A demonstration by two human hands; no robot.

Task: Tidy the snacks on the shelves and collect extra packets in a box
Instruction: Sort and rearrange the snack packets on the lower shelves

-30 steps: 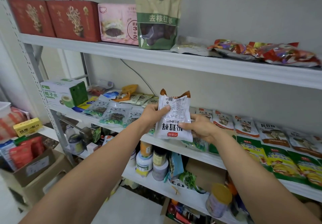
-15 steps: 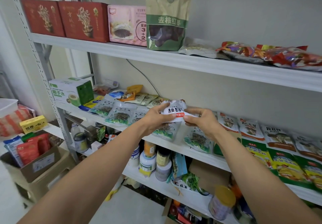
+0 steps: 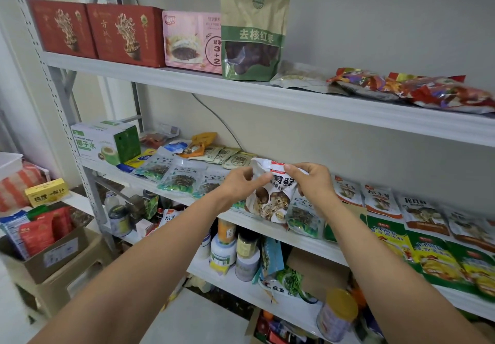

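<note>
The top edge of a white mushroom snack packet [image 3: 270, 201] is pinched between the left grip [image 3: 239, 184] and the right grip [image 3: 314, 183]. The packet is held over the front edge of the middle shelf [image 3: 321, 250], above flat green packets [image 3: 176, 180]. A cardboard box [image 3: 61, 250] is seen beyond the shelf's left end.

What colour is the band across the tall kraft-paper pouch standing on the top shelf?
Green, with pale characters; the head view shows the tall kraft-paper pouch best.
</note>
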